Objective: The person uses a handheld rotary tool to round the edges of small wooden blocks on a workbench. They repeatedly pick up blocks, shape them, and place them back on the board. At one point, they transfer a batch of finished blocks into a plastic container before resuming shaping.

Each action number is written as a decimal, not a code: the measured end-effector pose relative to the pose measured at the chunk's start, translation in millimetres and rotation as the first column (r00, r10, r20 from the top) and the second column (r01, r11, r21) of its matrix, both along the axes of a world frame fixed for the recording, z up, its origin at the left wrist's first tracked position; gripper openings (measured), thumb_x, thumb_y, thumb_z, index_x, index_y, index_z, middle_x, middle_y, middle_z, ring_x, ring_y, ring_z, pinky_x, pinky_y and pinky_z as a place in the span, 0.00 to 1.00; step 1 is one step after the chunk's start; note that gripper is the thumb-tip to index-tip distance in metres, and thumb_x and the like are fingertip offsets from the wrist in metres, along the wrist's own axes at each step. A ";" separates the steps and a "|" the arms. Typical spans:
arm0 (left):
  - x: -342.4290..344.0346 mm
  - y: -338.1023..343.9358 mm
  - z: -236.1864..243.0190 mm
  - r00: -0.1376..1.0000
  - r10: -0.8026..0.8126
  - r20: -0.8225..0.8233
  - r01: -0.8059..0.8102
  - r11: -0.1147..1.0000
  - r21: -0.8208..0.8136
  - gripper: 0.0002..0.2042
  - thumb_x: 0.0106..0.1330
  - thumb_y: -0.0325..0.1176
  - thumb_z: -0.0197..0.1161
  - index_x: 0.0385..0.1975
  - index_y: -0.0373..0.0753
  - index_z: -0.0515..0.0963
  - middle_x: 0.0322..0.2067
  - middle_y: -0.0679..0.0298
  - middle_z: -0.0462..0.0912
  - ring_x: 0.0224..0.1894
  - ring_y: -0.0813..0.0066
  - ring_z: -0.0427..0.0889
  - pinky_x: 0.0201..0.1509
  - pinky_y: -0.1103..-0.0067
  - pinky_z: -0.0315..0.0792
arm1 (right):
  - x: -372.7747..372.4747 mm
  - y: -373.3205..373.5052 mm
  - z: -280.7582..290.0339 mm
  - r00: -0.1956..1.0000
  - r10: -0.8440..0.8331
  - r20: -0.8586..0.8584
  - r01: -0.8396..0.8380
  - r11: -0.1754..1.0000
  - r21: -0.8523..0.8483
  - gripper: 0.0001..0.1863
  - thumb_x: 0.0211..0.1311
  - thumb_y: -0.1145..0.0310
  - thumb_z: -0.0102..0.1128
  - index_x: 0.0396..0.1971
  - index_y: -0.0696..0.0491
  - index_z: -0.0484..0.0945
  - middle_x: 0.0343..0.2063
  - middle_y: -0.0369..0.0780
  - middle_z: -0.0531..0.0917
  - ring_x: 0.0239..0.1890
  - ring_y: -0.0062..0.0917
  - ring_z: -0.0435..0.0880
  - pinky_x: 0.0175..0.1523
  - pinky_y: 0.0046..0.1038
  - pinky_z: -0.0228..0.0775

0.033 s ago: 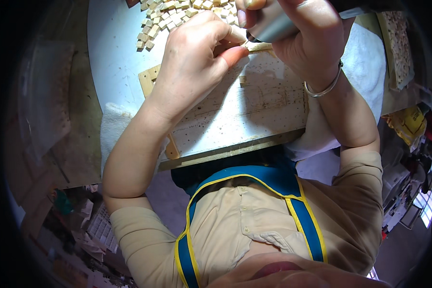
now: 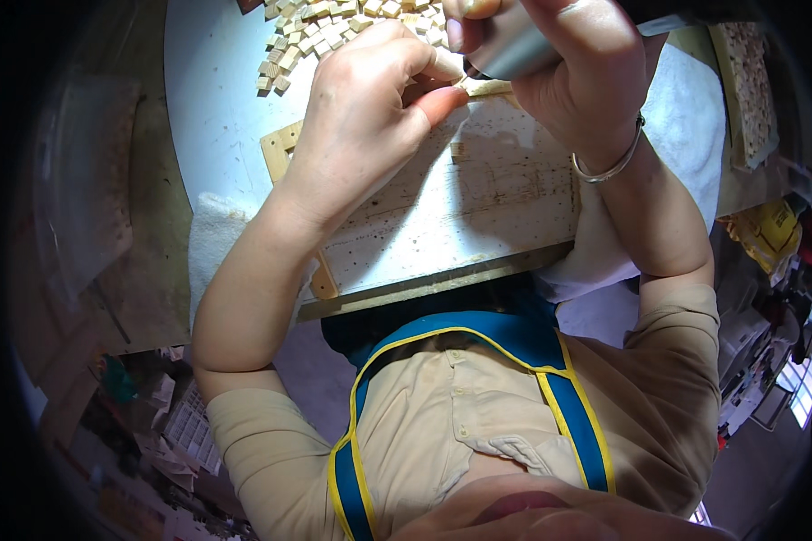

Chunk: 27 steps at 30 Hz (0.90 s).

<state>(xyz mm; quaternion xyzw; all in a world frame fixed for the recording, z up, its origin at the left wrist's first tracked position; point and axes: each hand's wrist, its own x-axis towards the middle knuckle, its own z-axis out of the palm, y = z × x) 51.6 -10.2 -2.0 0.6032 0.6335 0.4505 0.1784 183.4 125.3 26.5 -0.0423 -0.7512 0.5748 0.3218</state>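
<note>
My right hand (image 2: 595, 81) wraps round a grey, rounded tool (image 2: 517, 47), whose dark tip points down toward my left fingertips. A silver bangle circles that wrist. My left hand (image 2: 370, 108) is closed in a pinch right at the tool's tip; what lies between thumb and forefinger is too small and covered to name. Beside the thumb a light wooden piece (image 2: 489, 88) shows between both hands. Below them a single wooden cube (image 2: 457, 151) sits on the scuffed white board (image 2: 424, 216).
Many small wooden cubes (image 2: 311, 41) lie heaped at the far left of the white tabletop (image 2: 209, 108). A wooden strip with holes (image 2: 280, 149) is partly under my left forearm. White cloths (image 2: 681, 117) lie on both sides. A yellow bag (image 2: 767, 236) sits at right.
</note>
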 end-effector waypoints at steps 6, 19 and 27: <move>0.5 0.5 0.5 1.000 0.012 -0.001 -0.012 1.000 -0.004 0.07 0.54 0.26 0.76 0.30 0.34 0.84 0.27 0.58 0.80 0.29 0.65 0.82 0.35 0.72 0.75 | -1.9 -0.4 -0.4 0.999 -0.032 0.030 0.028 0.994 0.107 0.10 0.70 0.72 0.56 0.47 0.58 0.79 0.40 0.39 0.81 0.42 0.25 0.82 0.47 0.28 0.76; -4.3 -2.2 3.2 0.996 -0.038 -0.075 0.031 0.995 -0.092 0.11 0.63 0.28 0.74 0.44 0.35 0.86 0.34 0.58 0.90 0.37 0.70 0.90 0.44 0.77 0.84 | -2.7 -8.5 8.8 0.976 -0.184 0.114 0.098 0.845 0.525 0.11 0.70 0.68 0.57 0.47 0.55 0.80 0.42 0.41 0.82 0.44 0.29 0.83 0.50 0.31 0.76; -0.4 -1.5 3.1 0.996 0.030 -0.080 -0.027 0.999 0.036 0.09 0.55 0.27 0.76 0.30 0.34 0.82 0.28 0.56 0.81 0.30 0.63 0.83 0.36 0.70 0.77 | -5.2 -14.7 14.6 0.942 -0.304 0.144 0.082 0.623 0.778 0.11 0.70 0.66 0.58 0.47 0.53 0.80 0.43 0.42 0.82 0.46 0.31 0.83 0.51 0.34 0.76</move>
